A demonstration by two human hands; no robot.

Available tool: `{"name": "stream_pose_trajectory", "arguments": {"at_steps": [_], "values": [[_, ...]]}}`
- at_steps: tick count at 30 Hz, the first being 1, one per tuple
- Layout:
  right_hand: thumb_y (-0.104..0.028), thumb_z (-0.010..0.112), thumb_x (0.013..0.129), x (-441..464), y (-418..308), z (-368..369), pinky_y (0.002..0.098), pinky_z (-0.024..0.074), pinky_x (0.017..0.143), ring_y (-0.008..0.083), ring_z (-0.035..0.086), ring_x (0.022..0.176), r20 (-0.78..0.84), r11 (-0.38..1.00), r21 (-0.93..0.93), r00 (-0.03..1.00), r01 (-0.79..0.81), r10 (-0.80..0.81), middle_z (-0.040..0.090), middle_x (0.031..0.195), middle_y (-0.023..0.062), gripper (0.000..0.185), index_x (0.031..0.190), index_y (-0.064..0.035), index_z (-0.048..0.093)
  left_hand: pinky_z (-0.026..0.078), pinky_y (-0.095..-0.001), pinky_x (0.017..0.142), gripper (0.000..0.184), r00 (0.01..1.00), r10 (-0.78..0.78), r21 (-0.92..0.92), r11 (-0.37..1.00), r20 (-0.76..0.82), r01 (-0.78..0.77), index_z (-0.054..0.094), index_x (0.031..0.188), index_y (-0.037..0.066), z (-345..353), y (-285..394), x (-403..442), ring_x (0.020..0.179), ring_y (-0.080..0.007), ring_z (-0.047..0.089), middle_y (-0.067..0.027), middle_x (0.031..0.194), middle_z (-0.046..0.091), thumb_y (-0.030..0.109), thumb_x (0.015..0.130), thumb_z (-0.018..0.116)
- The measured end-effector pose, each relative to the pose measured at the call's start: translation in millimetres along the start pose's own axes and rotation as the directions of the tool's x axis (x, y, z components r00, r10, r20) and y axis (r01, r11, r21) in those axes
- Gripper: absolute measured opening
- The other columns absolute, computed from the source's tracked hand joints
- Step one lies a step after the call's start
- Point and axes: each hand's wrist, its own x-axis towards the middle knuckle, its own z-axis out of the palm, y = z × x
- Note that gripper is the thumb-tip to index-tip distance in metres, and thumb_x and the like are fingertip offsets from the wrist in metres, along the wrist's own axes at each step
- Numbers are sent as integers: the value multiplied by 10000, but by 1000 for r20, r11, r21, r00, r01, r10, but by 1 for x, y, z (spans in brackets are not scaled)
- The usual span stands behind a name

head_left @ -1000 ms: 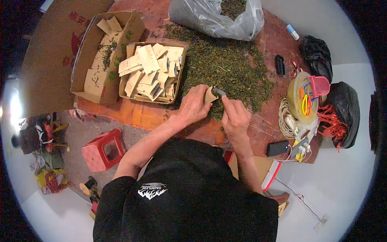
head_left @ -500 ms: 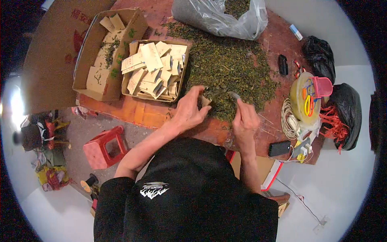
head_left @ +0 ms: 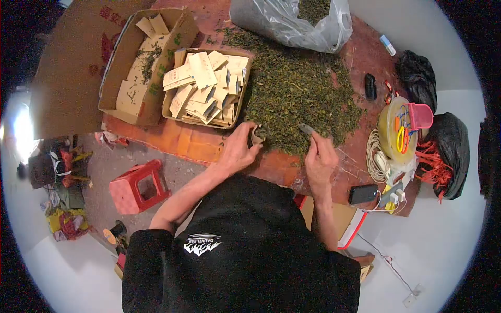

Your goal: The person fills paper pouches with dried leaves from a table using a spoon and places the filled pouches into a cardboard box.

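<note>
Presently, the reddish surface (head_left: 362,57) carries all the work, and the leaf pile (head_left: 300,88) spreads over its middle, from near the far edge almost to the near edge. At the far edge stands the plastic bag (head_left: 292,26), while the carton (head_left: 172,55) and, just beside it, the box of packets (head_left: 203,70) stand toward the left end of the surface.

The left hand (head_left: 238,151) is by the near edge, at the left border of the pile; its fingers are narrow, closed around a small paper packet (head_left: 258,136). The right hand (head_left: 321,159) is at the pile's near right part, and its fingers pinch a small scoop (head_left: 306,129).

The scoop is the smallest thing here, and its long axis runs from the right fingertips toward the left and slightly toward the far edge. From its tip, the packet lies to the left and a little closer to the near edge, well apart, with leaves between. The packet's own axis I cannot tell, because the left fingers hide much of it.
</note>
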Motion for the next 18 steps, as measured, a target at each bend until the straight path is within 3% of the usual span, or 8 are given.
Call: {"name": "stream_pose_trajectory", "arguments": {"at_steps": [12, 16, 18], "values": [[-3, 668, 937, -4, 5, -1, 412, 519, 658, 325, 649, 747, 30, 998, -12, 997, -66, 67, 677, 870, 147, 212, 1130, -43, 748, 508, -473, 954, 540, 988, 120, -35, 992, -101, -124, 523, 1280, 14, 9, -12, -8, 1100, -450, 602, -229, 1163, 602, 59, 801, 766], [-40, 665, 959, -4, 17, 6, 404, 509, 672, 303, 633, 738, -35, 1000, 17, 999, -26, 27, 662, 835, 131, 181, 1117, -42, 753, 498, -470, 984, 547, 999, 18, -105, 994, -33, -21, 532, 1281, 29, -5, 4, -8, 1150, -433, 597, -218, 1187, 606, 122, 801, 778], [-40, 671, 960, -2, 12, -1, 392, 514, 680, 292, 654, 747, 20, 994, 7, 994, -107, 107, 693, 881, 139, 164, 1102, -20, 750, 494, -468, 999, 577, 999, 6, -141, 990, -41, -12, 541, 1293, 40, -14, 14, -5, 1171, -431, 601, -225, 1223, 610, 180, 800, 807]]}}
